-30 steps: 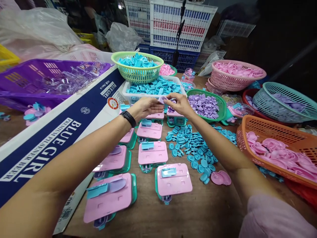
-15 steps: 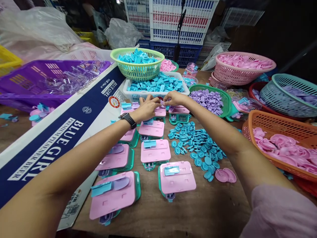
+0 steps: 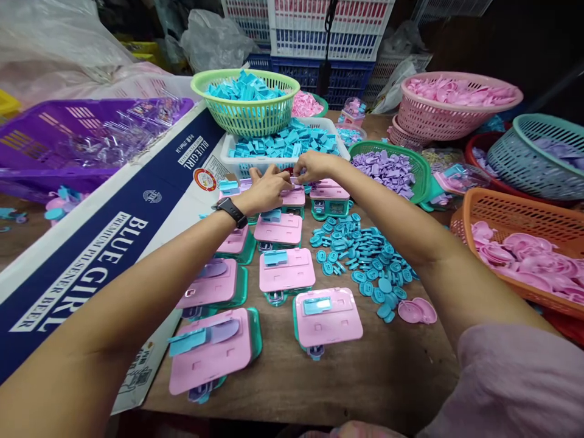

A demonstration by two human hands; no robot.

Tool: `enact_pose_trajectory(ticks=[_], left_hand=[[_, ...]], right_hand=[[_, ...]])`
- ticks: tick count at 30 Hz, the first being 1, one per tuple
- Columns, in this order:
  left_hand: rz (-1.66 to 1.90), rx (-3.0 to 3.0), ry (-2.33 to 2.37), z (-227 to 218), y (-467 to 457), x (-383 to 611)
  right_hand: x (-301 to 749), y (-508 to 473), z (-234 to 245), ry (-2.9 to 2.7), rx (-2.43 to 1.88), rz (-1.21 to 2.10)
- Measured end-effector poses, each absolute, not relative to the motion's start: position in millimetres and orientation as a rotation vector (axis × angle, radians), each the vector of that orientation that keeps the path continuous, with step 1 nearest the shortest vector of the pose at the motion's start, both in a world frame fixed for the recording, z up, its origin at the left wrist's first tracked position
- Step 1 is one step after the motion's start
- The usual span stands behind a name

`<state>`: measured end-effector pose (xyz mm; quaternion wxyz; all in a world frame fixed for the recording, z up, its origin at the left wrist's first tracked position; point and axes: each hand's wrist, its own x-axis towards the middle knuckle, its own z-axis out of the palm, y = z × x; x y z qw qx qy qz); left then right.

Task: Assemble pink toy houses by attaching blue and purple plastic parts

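Note:
My right hand (image 3: 316, 165) is closed in a pinch on a small purple plastic piece (image 3: 295, 181), over a pink-lidded toy box (image 3: 292, 198) in the back row. Right beside it, my left hand (image 3: 268, 187) has its fingers bent and closed at the same lid; what they grip is hidden. Nearer to me stand several more teal boxes with pink lids. A light blue clip piece (image 3: 317, 305) sits on the front right lid (image 3: 328, 328). The front left lid (image 3: 212, 359) bears a blue piece (image 3: 188, 342) and a purple spoon-shaped piece (image 3: 224, 330).
Loose blue oval pieces (image 3: 365, 255) lie right of the boxes, beside two pink dishes (image 3: 417, 311). Behind are a white tray (image 3: 340, 143), a yellow-green basket (image 3: 249, 118) and a green basket (image 3: 424, 170). An orange basket (image 3: 502, 204) stands right, a long carton (image 3: 104, 243) left.
The view has shifted slightly, so the back containers appear higher. Both hands stay together at the same back-row box, with only small finger movement.

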<state>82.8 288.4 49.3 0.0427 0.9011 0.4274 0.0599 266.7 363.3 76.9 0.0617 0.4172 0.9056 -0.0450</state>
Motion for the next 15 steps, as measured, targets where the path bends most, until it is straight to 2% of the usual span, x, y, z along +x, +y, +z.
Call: enact_pose_trajectory(ticks=[4, 7, 9, 11, 13, 15], left_hand=[[0.15, 2.777, 1.332, 53.5, 289.0, 88.2], [0.162, 2.727, 1.394, 62.4, 285.8, 94.2], [0.354, 2.621, 1.417, 68.9, 278.7, 100.1], [0.642, 2.368, 1.345, 73.3, 266.5, 108.1], [0.834, 2.001, 1.217, 74.3, 250.8, 117.6], [0.92, 1.708, 1.145, 72.6, 234.4, 126.3]], right_hand=[[276.2, 360.9, 70.1, 2.814, 1.322, -0.234], [290.1, 351.8, 67.8, 2.823, 1.541, -0.481], [299.7, 339.5, 65.0, 2.827, 1.826, -0.808], [305.6, 322.4, 61.1, 2.816, 2.019, -1.279], [306.0, 303.1, 57.9, 2.846, 2.007, -1.673], [301.3, 285.1, 57.4, 2.96, 1.933, -1.808]])
